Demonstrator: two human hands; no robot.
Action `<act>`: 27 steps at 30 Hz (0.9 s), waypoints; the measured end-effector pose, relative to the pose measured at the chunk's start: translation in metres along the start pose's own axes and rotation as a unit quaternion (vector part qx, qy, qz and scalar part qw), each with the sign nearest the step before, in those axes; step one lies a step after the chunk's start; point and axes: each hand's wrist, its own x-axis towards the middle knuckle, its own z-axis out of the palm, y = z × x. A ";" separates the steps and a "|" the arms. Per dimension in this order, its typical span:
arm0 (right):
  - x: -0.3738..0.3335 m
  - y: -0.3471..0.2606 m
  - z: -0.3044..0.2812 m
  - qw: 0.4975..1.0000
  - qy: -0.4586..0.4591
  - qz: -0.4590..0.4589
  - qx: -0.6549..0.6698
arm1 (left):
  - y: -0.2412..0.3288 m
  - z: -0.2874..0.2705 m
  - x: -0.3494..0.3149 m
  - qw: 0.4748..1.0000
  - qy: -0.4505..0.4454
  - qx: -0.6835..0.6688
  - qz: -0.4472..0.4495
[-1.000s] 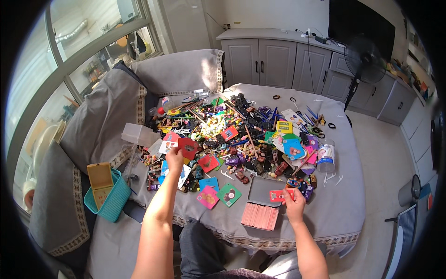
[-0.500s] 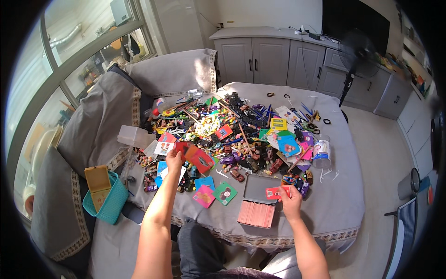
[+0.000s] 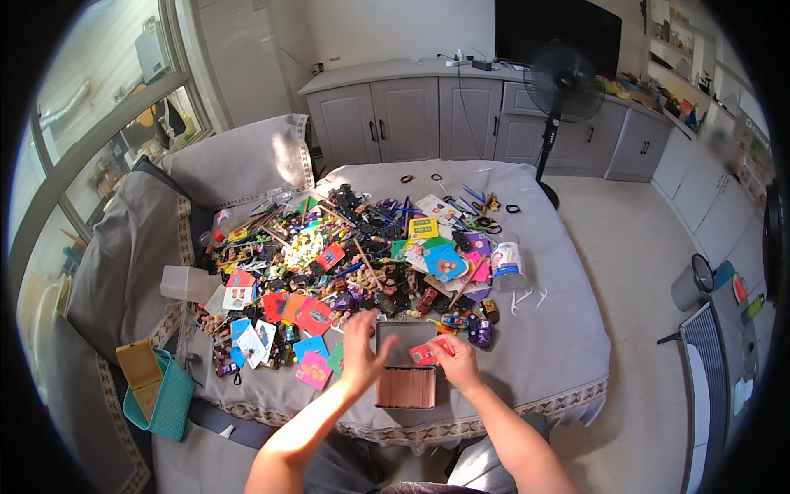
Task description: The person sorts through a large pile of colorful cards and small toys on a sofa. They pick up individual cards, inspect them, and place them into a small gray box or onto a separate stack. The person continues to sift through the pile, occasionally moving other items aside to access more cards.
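My right hand (image 3: 458,365) pinches a small red card (image 3: 424,354) above the right side of an opened metal tin (image 3: 434,406). A row of cards (image 3: 406,387) stands on edge in the tin's near half, and its grey lid (image 3: 403,336) lies folded back. Left of the lid, my left hand (image 3: 362,350) is raised with its fingers apart and nothing in them. Beside it lie a pink card (image 3: 313,370), a blue card (image 3: 311,349) and a partly hidden green card (image 3: 334,359). Farther left, a red card (image 3: 315,317) rests on the pile.
A big heap of small toys, pencils and cards (image 3: 346,255) covers the cloth-covered surface (image 3: 559,329). A clear plastic jar (image 3: 508,263) stands at its right, a clear box (image 3: 183,282) at its left. A turquoise basket (image 3: 170,403) is at the lower left; a standing fan (image 3: 564,82) rises behind.
My left hand has let go of the red cards, which now lie on the heap, and has moved right beside the tin. The right hand still holds its card. The view has shifted right.
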 end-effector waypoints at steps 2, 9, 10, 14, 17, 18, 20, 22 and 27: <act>-0.002 0.003 0.002 0.997 -0.050 -0.025 0.045 | 0.019 0.000 -0.002 0.987 -0.116 -0.091 0.066; -0.002 -0.016 0.010 0.954 -0.222 -0.121 0.158 | 0.031 -0.006 -0.009 0.903 -0.330 -0.252 -0.107; -0.002 -0.017 0.010 0.954 -0.222 -0.137 0.146 | 0.032 -0.006 -0.011 0.881 -0.344 -0.294 -0.138; -0.018 -0.036 0.000 0.971 -0.198 -0.079 0.109 | 0.043 -0.010 -0.020 0.851 -0.347 -0.345 -0.193; -0.025 -0.047 -0.008 0.989 -0.078 -0.125 0.009 | 0.040 -0.002 -0.029 0.801 -0.293 -0.455 -0.254; -0.025 -0.045 -0.009 0.992 -0.044 -0.115 -0.001 | 0.032 0.005 -0.032 0.809 -0.256 -0.454 -0.273; -0.017 -0.020 -0.018 0.996 0.008 -0.071 0.047 | 0.031 0.011 -0.024 0.796 -0.212 -0.495 -0.276; 0.000 -0.012 -0.028 0.994 0.042 -0.015 0.098 | 0.025 0.010 -0.013 0.785 -0.166 -0.514 -0.303; 0.097 0.038 -0.049 0.978 0.090 -0.085 -0.171 | -0.003 0.022 0.014 0.768 -0.093 -0.556 -0.304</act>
